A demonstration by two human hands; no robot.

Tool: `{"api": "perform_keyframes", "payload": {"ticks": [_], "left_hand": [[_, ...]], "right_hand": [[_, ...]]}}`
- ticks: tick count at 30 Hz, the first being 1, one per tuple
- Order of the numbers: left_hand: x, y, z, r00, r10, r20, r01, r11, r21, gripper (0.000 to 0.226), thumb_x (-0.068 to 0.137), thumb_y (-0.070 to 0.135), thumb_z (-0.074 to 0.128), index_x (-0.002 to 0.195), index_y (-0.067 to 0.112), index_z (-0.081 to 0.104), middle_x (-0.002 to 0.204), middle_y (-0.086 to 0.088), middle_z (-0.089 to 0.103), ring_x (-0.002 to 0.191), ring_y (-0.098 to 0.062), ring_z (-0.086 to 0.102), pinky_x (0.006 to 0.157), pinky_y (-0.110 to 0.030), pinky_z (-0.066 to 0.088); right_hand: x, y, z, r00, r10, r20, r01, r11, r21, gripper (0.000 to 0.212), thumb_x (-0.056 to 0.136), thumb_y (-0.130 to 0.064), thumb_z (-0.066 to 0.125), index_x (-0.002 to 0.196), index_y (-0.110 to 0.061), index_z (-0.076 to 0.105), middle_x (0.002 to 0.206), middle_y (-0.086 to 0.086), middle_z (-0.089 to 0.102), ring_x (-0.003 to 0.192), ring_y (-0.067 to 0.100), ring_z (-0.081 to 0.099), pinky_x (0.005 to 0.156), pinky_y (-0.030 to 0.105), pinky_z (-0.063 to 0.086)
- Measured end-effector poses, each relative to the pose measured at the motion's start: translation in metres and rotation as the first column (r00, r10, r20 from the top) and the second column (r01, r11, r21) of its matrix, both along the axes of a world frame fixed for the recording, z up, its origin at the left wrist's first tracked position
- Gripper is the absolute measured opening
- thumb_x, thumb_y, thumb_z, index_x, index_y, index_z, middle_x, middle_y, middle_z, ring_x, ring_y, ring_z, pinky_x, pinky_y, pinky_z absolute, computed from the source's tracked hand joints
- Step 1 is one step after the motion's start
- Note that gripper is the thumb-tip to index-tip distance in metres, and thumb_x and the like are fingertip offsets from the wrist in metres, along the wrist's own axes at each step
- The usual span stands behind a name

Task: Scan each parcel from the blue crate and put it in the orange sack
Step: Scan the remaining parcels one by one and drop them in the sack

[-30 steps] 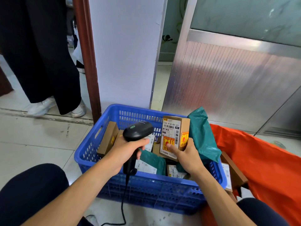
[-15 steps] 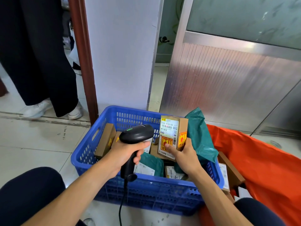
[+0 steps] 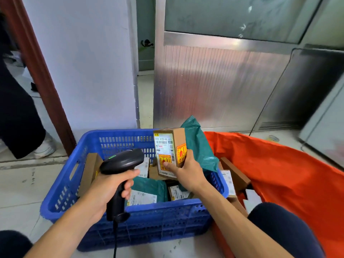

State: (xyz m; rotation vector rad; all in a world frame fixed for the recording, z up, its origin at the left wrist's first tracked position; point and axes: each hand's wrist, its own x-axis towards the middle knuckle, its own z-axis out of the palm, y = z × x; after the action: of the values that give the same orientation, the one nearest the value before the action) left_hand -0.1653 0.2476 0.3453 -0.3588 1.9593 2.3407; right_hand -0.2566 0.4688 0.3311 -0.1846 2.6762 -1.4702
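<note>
Me: Since a second ago the cardboard box [image 3: 168, 146] has come up a little. Its top is now about level with the far rim of the blue crate [image 3: 61, 185], and it stands straighter.

Mate: Where is it exactly?

Me: Above the crate's right half, clear of the parcels below, with the green mailer [image 3: 200, 146] just behind it. The orange sack [image 3: 279, 174] lies open to the right.

Mate: How are you holding it?

Me: My right hand [image 3: 188, 172] pinches its lower right corner, thumb flat on the label [image 3: 163, 144] face and fingers curled round the side. My left hand [image 3: 109, 190] is wrapped round the handle of the scanner [image 3: 122, 161], whose head sits just beside the box, apart from it.

Mate: Heavy?

Me: I'd say light, since one corner pinch carries it. It's stiff cardboard, so it won't sag. The red and yellow stickers may be a fragile warning, but I can't read them.

Mate: Best place to grip?

Me: Low, by the edges, where the card is strongest and my thumb stays off the barcode. The label looks glossy, so the thumb could slide there.
</note>
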Motion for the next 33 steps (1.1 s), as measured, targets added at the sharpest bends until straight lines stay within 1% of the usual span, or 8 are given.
{"api": "perform_keyframes", "payload": {"ticks": [3,5,8,11,14,20,29,33], "left_hand": [[0.001,0.005,0.003,0.999,-0.036,0.017,0.036,0.999,0.008,0.07,0.037,0.048,0.103,0.075,0.013,0.056,0.057,-0.007,0.043,0.045,-0.021,0.036,0.05,-0.032,0.04],[0.003,0.01,0.007,0.999,-0.053,0.009,0.053,0.998,0.017,0.067,0.034,0.049,0.103,0.066,0.016,0.054,0.056,-0.007,0.042,0.044,-0.02,0.036,0.051,-0.032,0.039],[0.006,0.021,0.013,0.997,-0.076,0.013,0.076,0.997,0.022,0.045,0.054,0.032,0.097,0.059,0.016,0.055,0.055,-0.008,0.043,0.043,-0.02,0.036,0.05,-0.032,0.038],[0.009,0.034,0.018,0.993,-0.11,0.049,0.109,0.994,0.019,0.031,0.077,0.018,0.082,0.066,0.012,0.054,0.054,-0.008,0.043,0.043,-0.019,0.037,0.05,-0.03,0.038],[0.013,0.043,0.02,0.988,-0.136,0.066,0.137,0.991,-0.008,0.03,0.088,0.012,0.076,0.064,0.014,0.059,0.055,-0.008,0.044,0.044,-0.02,0.037,0.054,-0.033,0.037],[0.022,0.057,0.025,0.985,-0.153,0.075,0.154,0.988,-0.013,0.027,0.09,0.009,0.074,0.066,0.013,0.061,0.054,-0.008,0.044,0.043,-0.018,0.036,0.053,-0.032,0.037],[0.025,0.063,0.023,0.985,-0.162,0.063,0.166,0.984,-0.068,0.027,0.09,0.011,0.075,0.065,0.013,0.064,0.057,-0.009,0.045,0.046,-0.019,0.039,0.054,-0.032,0.04],[0.017,0.066,0.012,0.991,-0.101,0.091,0.112,0.986,-0.123,0.016,0.089,0.013,0.078,0.085,0.003,0.065,0.064,-0.01,0.056,0.048,-0.019,0.047,0.056,-0.034,0.043]], "right_hand": [[0.005,0.013,0.003,1.0,-0.016,-0.014,0.016,1.0,0.013,0.052,0.085,-0.05,0.077,0.114,-0.025,0.042,0.109,-0.011,0.067,0.098,0.013,0.067,0.091,0.043,0.056],[0.01,0.023,0.004,1.0,-0.025,-0.01,0.026,0.999,0.026,0.052,0.084,-0.05,0.078,0.113,-0.026,0.043,0.108,-0.011,0.068,0.096,0.013,0.068,0.09,0.043,0.056],[0.02,0.04,0.002,0.999,-0.033,0.018,0.032,0.999,0.039,0.051,0.085,-0.049,0.078,0.114,-0.028,0.043,0.107,-0.014,0.068,0.095,0.011,0.068,0.089,0.041,0.057],[0.028,0.057,-0.003,0.999,-0.047,0.021,0.045,0.997,0.056,0.052,0.084,-0.049,0.078,0.117,-0.031,0.043,0.109,-0.016,0.068,0.097,0.009,0.068,0.091,0.041,0.057],[0.034,0.073,-0.007,0.998,-0.058,0.011,0.057,0.996,0.067,0.055,0.083,-0.051,0.078,0.119,-0.033,0.04,0.112,-0.016,0.067,0.102,0.011,0.068,0.093,0.043,0.056],[0.048,0.096,-0.011,0.997,-0.073,0.016,0.072,0.994,0.08,0.055,0.087,-0.047,0.076,0.122,-0.031,0.037,0.117,-0.012,0.067,0.101,0.011,0.067,0.089,0.035,0.056],[0.055,0.109,-0.006,0.996,-0.087,0.003,0.087,0.996,0.036,0.052,0.089,-0.041,0.077,0.123,-0.028,0.04,0.109,-0.019,0.063,0.101,0.006,0.064,0.085,0.021,0.049],[0.053,0.127,-0.011,0.989,-0.146,0.022,0.146,0.989,0.017,0.058,0.086,-0.044,0.078,0.127,-0.024,0.042,0.116,-0.014,0.067,0.103,0.006,0.068,0.093,0.034,0.058]]}}
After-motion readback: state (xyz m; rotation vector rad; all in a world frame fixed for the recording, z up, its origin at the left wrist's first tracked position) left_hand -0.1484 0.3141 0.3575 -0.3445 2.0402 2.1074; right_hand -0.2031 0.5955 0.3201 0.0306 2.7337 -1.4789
